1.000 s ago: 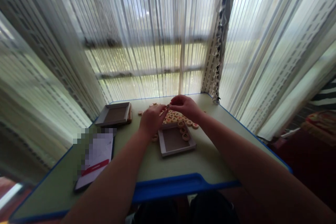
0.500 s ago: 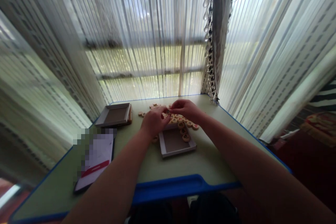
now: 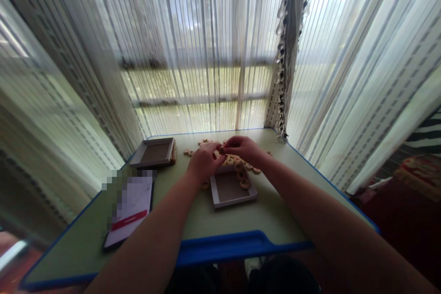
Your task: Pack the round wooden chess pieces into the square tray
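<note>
Round wooden xiangqi pieces (image 3: 229, 161) with carved characters lie in a loose heap on the table. Over the heap, my left hand (image 3: 203, 161) has its thumb and fingers curled round a piece. My right hand (image 3: 244, 148) meets it from the other side, its fingertips pinched on a small dark-marked xiangqi piece (image 3: 222, 150) between the hands. Close in front stands a shallow open box (image 3: 235, 203) with a grey bottom and pale walls. Several pieces (image 3: 244, 184) form a column along its right side. The fingers partly hide the heap.
Another shallow box part (image 3: 135, 158) lies at the back left. A tablet (image 3: 132, 211) with a lit screen, partly blurred out, rests left of my forearm. The pale green table (image 3: 196, 220) has a blue rim and a blue front groove. Sheer curtains (image 3: 206, 55) hang behind it.
The view has shifted slightly, so the table sits a little lower in the picture. Both hands stay together over the heap, with only small finger movement. The pieces in the box look the same.
</note>
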`<state>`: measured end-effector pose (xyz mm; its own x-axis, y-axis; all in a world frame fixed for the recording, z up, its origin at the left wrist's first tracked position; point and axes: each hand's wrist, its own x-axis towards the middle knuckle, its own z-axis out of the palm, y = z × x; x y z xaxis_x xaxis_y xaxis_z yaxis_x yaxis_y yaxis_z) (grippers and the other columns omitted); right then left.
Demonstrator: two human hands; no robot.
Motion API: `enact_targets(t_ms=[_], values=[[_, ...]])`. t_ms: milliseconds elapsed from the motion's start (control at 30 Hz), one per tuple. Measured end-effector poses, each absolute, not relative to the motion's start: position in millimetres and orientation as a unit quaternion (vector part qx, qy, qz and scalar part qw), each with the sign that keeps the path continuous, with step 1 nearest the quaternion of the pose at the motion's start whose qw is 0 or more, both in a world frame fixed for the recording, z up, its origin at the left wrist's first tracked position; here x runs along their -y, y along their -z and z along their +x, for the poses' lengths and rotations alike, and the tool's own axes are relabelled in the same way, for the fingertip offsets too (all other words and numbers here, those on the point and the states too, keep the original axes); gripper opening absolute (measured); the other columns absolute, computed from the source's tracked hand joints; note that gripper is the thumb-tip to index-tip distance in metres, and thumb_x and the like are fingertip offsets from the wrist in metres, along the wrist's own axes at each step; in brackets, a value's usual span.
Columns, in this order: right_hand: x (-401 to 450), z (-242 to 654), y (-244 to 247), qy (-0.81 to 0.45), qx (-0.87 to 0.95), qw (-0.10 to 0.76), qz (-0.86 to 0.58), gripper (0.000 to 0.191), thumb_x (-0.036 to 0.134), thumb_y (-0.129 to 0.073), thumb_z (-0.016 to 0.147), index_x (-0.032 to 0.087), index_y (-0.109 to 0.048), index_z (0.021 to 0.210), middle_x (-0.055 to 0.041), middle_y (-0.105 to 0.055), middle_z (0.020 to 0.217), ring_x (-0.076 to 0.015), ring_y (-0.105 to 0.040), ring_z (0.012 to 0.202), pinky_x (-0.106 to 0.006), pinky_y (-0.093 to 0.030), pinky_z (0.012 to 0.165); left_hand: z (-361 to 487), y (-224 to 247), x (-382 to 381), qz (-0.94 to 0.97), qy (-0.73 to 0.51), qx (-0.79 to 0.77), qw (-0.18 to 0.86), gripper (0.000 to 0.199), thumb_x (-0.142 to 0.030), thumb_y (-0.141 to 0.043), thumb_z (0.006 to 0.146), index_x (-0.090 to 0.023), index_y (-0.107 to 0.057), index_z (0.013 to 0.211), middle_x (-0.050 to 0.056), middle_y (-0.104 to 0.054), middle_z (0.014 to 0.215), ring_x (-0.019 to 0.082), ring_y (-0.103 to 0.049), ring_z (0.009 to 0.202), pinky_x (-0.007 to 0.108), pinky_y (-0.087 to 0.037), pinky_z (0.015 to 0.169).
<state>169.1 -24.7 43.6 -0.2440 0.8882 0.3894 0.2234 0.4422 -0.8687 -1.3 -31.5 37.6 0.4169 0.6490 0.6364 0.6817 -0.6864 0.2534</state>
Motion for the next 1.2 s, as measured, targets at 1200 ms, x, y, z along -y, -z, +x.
enact_targets(t_ms=[1200], values=[[55.9,211.0,-27.0,-0.026,0.644,0.526,-0.554,0.037,0.038,-0.028,0.086,0.017,-0.042,0.113,-0.0057,-0.056,0.082,-0.017,-0.051,0.069,-0.03,-0.039,0.067,3.3,-33.8,48.0,-0.88,0.255,0.4,-0.026,0.033,-0.046,-0.046,0.075,-0.019,-0.062,0.083,0.005,-0.063,0.083,0.018,-0.056,0.077,0.029,-0.043,0.07]])
